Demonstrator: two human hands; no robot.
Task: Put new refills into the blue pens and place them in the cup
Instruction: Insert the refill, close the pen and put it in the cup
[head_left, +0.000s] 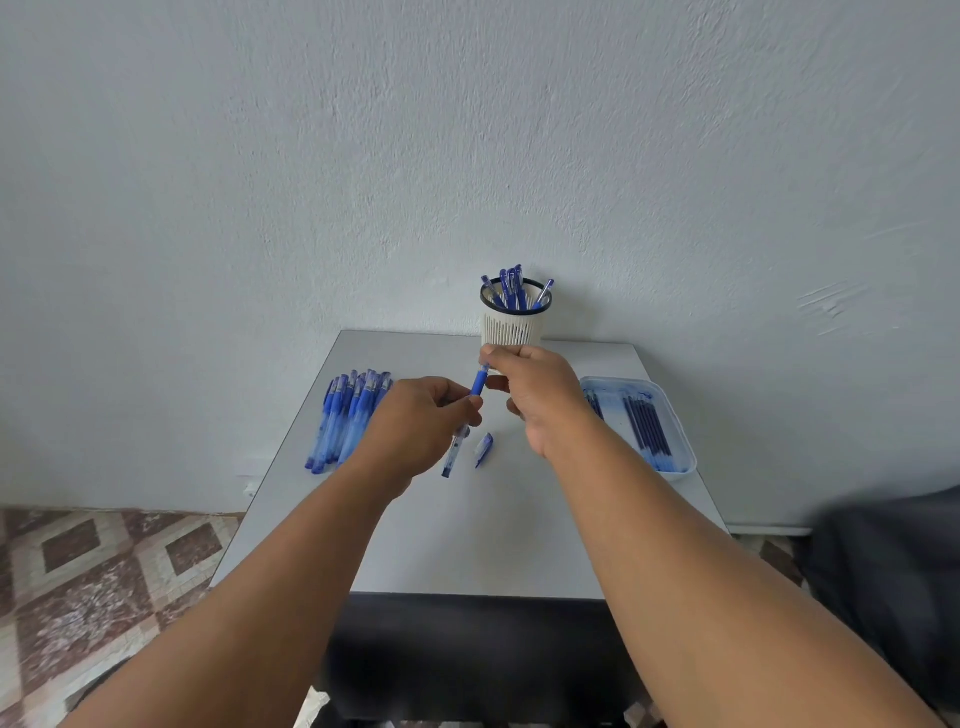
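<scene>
One grey table (467, 545) carries everything. At its right edge sits a pale tray (680, 441) of dark refills (647, 426); at the left lies a bundle of blue pens (345, 415). The white slotted cup (514, 325) at the back already holds several pens. Above the middle, the left hand (415, 421) grips a pen's clear barrel (452, 452) while the right hand (535, 384) pinches its blue grip end (479, 384) — a loose cap (483, 449) lies just beside.

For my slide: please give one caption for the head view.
Both hands hold a blue pen before the cup.
</scene>
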